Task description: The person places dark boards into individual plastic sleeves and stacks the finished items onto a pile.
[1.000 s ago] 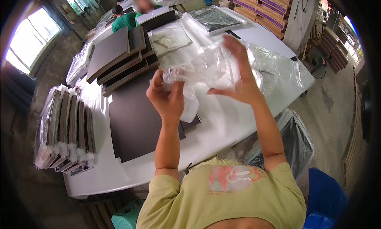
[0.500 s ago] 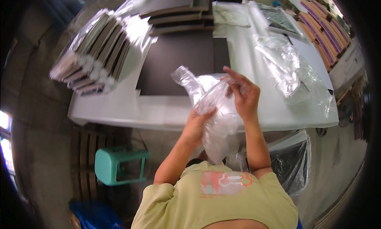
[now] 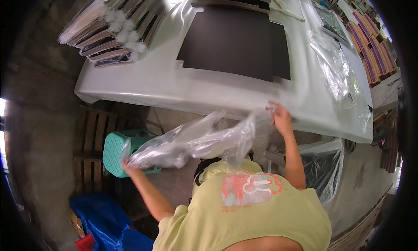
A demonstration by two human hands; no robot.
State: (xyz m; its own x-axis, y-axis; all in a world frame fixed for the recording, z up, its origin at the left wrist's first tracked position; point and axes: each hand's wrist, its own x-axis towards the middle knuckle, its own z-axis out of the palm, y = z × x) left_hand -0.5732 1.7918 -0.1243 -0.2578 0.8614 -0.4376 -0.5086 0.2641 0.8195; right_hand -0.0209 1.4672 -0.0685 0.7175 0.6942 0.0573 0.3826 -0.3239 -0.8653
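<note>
A clear plastic bag (image 3: 191,147) is pulled out wide between my two hands, crumpled and sagging in front of my shirt. My left hand (image 3: 131,167) is closed on one end of it, out over the green stool. The other end is pinched in my right hand (image 3: 280,116), raised by the table's near edge. Beyond my hands, a flat dark panel (image 3: 230,44) lies on the white-covered table (image 3: 143,83), with a narrower dark piece (image 3: 282,51) along its right side.
More dark panels (image 3: 235,2) are stacked at the back. Plastic-wrapped panels (image 3: 115,33) stand at the table's left; loose clear film (image 3: 333,70) lies at its right. Below are a green stool (image 3: 114,153), a blue sack (image 3: 102,218) and a plastic-covered dark panel (image 3: 322,166).
My hands have moved far apart, the left down and leftward, the right lower and slightly right. The bunched bag is now spread between them. The view has shifted.
</note>
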